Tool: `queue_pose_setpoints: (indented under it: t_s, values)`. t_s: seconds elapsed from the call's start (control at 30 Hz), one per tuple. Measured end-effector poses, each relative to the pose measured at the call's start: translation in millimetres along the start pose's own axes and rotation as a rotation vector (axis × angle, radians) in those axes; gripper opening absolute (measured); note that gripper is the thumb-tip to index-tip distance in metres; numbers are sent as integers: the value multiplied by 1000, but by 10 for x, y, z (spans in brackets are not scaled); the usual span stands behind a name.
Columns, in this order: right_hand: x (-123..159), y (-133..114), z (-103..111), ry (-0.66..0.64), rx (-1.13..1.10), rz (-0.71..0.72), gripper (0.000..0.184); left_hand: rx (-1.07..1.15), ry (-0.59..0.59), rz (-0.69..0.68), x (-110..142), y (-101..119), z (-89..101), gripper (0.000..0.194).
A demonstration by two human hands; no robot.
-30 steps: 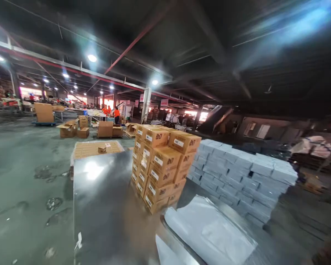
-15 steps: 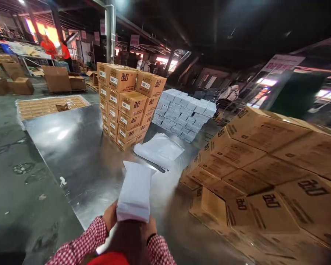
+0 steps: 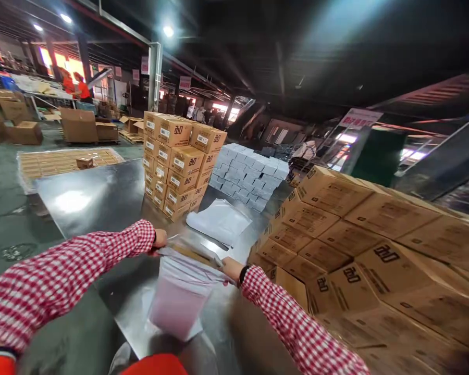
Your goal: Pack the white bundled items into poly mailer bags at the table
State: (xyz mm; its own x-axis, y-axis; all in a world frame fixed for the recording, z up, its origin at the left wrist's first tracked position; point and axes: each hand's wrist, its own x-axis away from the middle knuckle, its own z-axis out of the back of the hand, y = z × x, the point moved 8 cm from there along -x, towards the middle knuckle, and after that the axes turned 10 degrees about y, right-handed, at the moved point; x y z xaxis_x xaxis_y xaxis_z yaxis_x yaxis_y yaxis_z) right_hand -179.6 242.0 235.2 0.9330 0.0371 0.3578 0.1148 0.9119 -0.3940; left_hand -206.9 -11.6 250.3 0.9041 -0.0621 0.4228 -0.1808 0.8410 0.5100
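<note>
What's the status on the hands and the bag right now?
Left hand and right hand grip white bag at its top edge. Bag hangs over metal table. Nothing blocking.

free: bare metal table (image 3: 101, 203) left and ahead | blocked right: cartons (image 3: 355, 245) | far: box stack (image 3: 177, 161), bag pile (image 3: 219, 221)

head cam | faces forward-down | near metal table (image 3: 101, 203)

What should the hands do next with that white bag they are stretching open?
Probably lower the bag onto the metal table. The left hand and right hand each grip one side of its mouth, and it hangs bulging just above the surface.
</note>
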Motion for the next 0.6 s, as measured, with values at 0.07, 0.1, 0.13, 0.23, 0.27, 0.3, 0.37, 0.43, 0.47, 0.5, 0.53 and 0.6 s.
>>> queue_pose_setpoints:
  t_s: [0.07,0.1,0.13,0.23,0.27,0.3,0.37,0.43,0.47,0.5,0.53,0.6]
  values:
    - [231,-43,19,1,-28,56,24,27,-142,-16,211,-58,-19,29]
    - [345,-55,31,6,-33,83,24,60,-212,-22,306,-102,-40,26]
    - [452,-54,32,2,-22,93,24,95,-270,-24,384,-154,-64,22]
    - [683,-10,-33,-63,72,51,24,174,-385,-11,493,-326,-167,13]
    - [729,2,-55,-75,95,27,24,215,-406,-17,494,-359,-204,10]
    - [767,0,-77,-81,103,15,24,253,-434,-25,489,-381,-247,9]
    - [843,18,-142,-106,93,-33,25,318,-511,-22,483,-418,-336,12]
    - [959,107,-249,-191,75,-120,27,300,-581,14,477,-492,-390,18]
    - [1025,167,-288,-236,65,-147,28,287,-609,27,471,-535,-390,22]
    - [1087,241,-310,-282,44,-161,27,289,-629,34,457,-581,-367,30]
    - [1137,325,-315,-333,5,-155,25,301,-635,37,429,-639,-320,39]
    - [1156,534,-258,-411,-97,-120,26,313,-535,-41,298,-769,-130,58]
